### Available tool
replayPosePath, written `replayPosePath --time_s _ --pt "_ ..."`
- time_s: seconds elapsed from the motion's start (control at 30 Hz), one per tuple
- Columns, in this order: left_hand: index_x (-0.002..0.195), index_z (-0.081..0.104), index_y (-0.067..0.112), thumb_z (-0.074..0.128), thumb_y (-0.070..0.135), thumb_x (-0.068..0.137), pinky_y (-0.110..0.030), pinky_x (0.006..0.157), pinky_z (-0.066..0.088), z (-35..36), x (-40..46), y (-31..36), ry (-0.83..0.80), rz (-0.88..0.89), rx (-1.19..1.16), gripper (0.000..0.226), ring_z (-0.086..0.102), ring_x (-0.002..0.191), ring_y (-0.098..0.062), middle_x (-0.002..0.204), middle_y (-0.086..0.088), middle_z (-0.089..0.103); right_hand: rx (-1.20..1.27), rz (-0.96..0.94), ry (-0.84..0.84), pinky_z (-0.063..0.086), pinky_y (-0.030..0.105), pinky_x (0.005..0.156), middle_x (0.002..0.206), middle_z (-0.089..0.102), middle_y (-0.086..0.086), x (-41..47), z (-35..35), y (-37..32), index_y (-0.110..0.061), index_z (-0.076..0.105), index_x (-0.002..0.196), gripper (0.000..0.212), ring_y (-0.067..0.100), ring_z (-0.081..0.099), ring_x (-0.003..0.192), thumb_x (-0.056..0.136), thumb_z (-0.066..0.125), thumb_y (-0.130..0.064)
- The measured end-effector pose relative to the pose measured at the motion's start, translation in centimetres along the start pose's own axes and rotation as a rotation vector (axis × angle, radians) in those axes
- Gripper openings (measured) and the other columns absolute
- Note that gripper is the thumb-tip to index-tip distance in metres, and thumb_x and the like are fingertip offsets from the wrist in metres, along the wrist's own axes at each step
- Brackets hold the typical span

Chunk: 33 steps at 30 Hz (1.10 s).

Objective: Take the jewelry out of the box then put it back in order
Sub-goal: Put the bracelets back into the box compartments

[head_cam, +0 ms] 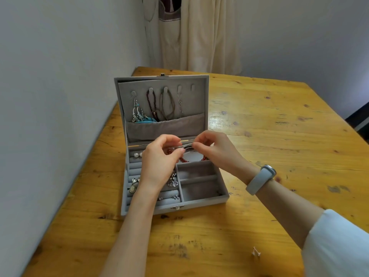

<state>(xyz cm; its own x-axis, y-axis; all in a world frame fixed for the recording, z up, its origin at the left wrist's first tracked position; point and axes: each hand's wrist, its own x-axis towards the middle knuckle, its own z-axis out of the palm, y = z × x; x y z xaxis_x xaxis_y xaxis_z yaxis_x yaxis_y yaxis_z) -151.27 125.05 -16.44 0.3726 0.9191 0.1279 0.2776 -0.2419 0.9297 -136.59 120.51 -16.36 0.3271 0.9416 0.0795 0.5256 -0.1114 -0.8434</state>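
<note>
Pinched thin silvery chain (pixel 186 146) between left hand (pixel 159 162) and right hand (pixel 214 149), mid-frame above open grey velvet jewelry box (pixel 224 193); best lowered slowly, clear of red bead bracelet (pixel 184 159).

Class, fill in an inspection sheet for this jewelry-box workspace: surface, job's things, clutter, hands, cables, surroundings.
Surface: wooden table, scuffed and knotted.
Job's things: grey jewelry box open; necklaces and dangling earrings hang in the lid; red bead bracelet in a rear compartment; pearl earrings on the ring rolls.
Clutter: small pale object near the front edge.
Hands: left hand and right hand pinch a silver chain above the box.
Cables: nothing seen.
Surroundings: white walls; cream garment hanging behind.
</note>
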Motion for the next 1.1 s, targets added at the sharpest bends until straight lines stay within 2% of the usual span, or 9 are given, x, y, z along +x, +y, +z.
replayPosePath --time_s 0.1,0.2,0.3,0.4,0.47,0.6,0.9,1.0,1.1 --pt "0.084 0.064 0.02 0.069 0.01 0.078 -0.012 0.066 0.046 0.3 1.1 -0.3 0.02 0.004 0.127 0.013 0.061 0.078 -0.01 0.087 0.002 0.066 -0.041 0.017 0.081 0.04 0.01 0.05 0.07 0.059 0.002 0.3 -0.4 0.4 -0.013 0.063 0.078 0.007 0.008 0.05 0.062 0.083 0.059 -0.015" --pt "0.085 0.066 0.016 0.067 0.007 0.078 -0.01 0.068 0.041 1.3 1.9 -0.5 -0.001 0.061 0.319 0.011 0.058 0.077 -0.012 0.088 -0.002 0.068 -0.318 -0.012 0.124 0.037 0.021 0.064 0.075 0.052 -0.002 0.5 -0.1 1.2 -0.012 0.064 0.08 0.009 0.013 0.047 0.075 0.083 0.056 -0.017" --pt "0.097 0.066 0.015 0.062 0.011 0.082 -0.032 0.086 0.046 2.5 2.3 -0.7 -0.044 0.119 0.513 0.016 0.061 0.093 -0.022 0.097 -0.004 0.069 -0.565 -0.077 0.121 0.036 0.031 0.077 0.087 0.051 0.003 0.5 0.1 1.8 -0.012 0.066 0.087 0.015 0.021 0.044 0.09 0.084 0.053 -0.021" --pt "0.108 0.062 0.02 0.055 0.022 0.088 -0.035 0.09 0.034 3.0 2.3 -0.8 -0.061 0.221 0.751 0.021 0.053 0.105 -0.022 0.107 0.0 0.067 -0.788 -0.142 0.071 0.03 0.032 0.077 0.095 0.052 0.006 0.6 -0.2 1.9 -0.016 0.068 0.094 0.022 0.024 0.041 0.095 0.087 0.049 -0.025" --pt "0.11 0.063 0.021 0.053 0.025 0.089 -0.033 0.083 0.025 2.8 1.9 -0.9 -0.029 0.289 0.821 0.023 0.047 0.105 -0.02 0.109 0.004 0.065 -0.878 -0.191 0.054 0.025 0.032 0.074 0.097 0.052 0.006 0.6 -0.4 2.0 -0.018 0.068 0.096 0.025 0.025 0.04 0.096 0.088 0.046 -0.025" --pt "0.107 0.066 0.023 0.051 0.026 0.089 -0.033 0.077 0.017 2.1 0.9 -1.2 -0.051 0.4 0.904 0.024 0.044 0.104 -0.018 0.109 0.009 0.065 -0.868 -0.288 0.077 0.025 0.032 0.072 0.095 0.054 0.008 -0.3 -0.8 2.2 -0.013 0.069 0.099 0.024 0.027 0.043 0.093 0.085 0.049 -0.018" --pt "0.122 0.055 0.029 0.032 0.042 0.096 -0.036 0.089 0.014 1.8 0.3 -0.4 -0.245 0.331 1.089 0.038 0.03 0.118 -0.016 0.13 0.016 0.051 -0.873 -0.276 -0.096 0.03 0.034 0.083 0.116 0.042 0.005 -1.3 -1.1 2.2 -0.022 0.057 0.121 0.038 0.026 0.034 0.11 0.088 0.042 -0.012" --pt "0.125 0.054 0.028 0.036 0.037 0.095 -0.036 0.093 0.017 1.5 -0.1 -0.1 -0.213 0.305 1.031 0.035 0.032 0.121 -0.016 0.134 0.013 0.048 -0.748 -0.257 -0.055 0.033 0.033 0.086 0.122 0.047 0.005 -2.1 -1.8 2.7 -0.02 0.053 0.125 0.038 0.024 0.036 0.114 0.09 0.042 -0.011" --pt "0.121 0.058 0.023 0.045 0.028 0.093 -0.036 0.096 0.021 1.4 -1.3 0.7 -0.096 0.32 0.886 0.031 0.038 0.12 -0.017 0.13 0.006 0.053 -0.533 -0.207 0.027 0.039 0.036 0.092 0.119 0.054 0.006 -4.1 -3.1 3.1 -0.015 0.057 0.119 0.036 0.023 0.045 0.111 0.088 0.043 -0.004"
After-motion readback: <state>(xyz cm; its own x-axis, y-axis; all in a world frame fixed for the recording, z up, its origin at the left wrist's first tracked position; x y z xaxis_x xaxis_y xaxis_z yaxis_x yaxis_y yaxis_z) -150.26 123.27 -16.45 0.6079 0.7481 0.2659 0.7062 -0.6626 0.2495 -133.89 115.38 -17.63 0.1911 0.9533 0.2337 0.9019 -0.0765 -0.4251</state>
